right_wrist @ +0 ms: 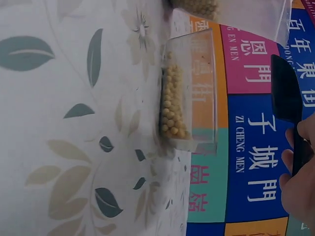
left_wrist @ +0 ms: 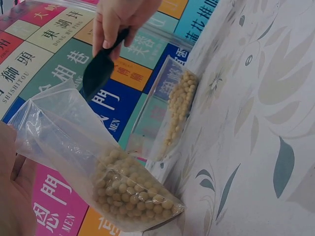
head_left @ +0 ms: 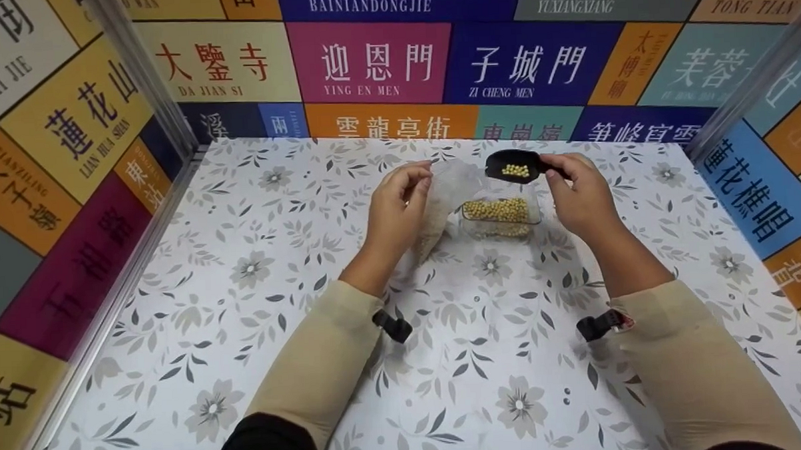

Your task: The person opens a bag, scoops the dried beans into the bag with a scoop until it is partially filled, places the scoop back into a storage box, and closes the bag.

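Note:
My left hand [head_left: 400, 202] grips the top of a clear plastic bag [left_wrist: 64, 123], whose lower part holds many soybeans [left_wrist: 130, 189]. The bag's bottom touches the table in the left wrist view. My right hand [head_left: 582, 188] holds a black scoop [right_wrist: 285, 88] by its handle. In the head view several soybeans [head_left: 515, 170] lie in the scoop, which hovers above and behind a clear rectangular container [right_wrist: 204, 98]. Soybeans [right_wrist: 172, 105] fill the lower part of that container, which stands on the table between the hands, right of the bag.
A white tablecloth [head_left: 313, 381] with grey flowers and leaves covers the table. Panels printed with Chinese characters [head_left: 368, 59] stand along the back and both sides. Black straps [head_left: 392, 326] sit at both sleeve cuffs.

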A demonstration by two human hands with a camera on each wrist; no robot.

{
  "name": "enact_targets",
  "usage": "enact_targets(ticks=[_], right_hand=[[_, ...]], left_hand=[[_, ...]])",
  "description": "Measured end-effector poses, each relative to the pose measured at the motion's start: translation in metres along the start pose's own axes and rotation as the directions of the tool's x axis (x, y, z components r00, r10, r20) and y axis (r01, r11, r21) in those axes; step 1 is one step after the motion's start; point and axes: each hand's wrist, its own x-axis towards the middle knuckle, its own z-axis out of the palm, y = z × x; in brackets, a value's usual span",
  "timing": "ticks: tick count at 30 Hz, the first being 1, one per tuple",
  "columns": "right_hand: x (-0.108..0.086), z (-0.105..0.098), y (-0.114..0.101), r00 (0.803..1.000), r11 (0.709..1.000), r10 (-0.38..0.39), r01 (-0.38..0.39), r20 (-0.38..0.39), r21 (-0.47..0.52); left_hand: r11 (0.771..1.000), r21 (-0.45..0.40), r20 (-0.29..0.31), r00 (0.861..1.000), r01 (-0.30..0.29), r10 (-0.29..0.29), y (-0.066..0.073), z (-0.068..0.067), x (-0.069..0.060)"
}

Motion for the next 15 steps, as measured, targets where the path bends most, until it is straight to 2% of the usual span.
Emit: enact_targets(ticks=[7, 12, 15], right_hand=[[-0.003, -0.004, -0.020, 0.999, 1.000, -0.017, 0.017, -0.050, 0.005], [-0.005, -0.001, -0.032, 0.994, 0.996, -0.091, 0.091, -0.055, -0.002], [-0.006, 0.002, -0.038, 0.986, 0.986, -0.160, 0.157, -0.056, -0.046]], left_hand=[[1.000, -0.004, -0.003, 1.000, 0.008, -0.008, 0.000, 0.001, 0.000], [1.000, -0.007, 0.001, 1.000, 0.008, -0.008, 0.001, 0.001, 0.000], [1.000, 0.005, 0.007, 1.000, 0.002, -0.002, 0.001, 0.000, 0.000]])
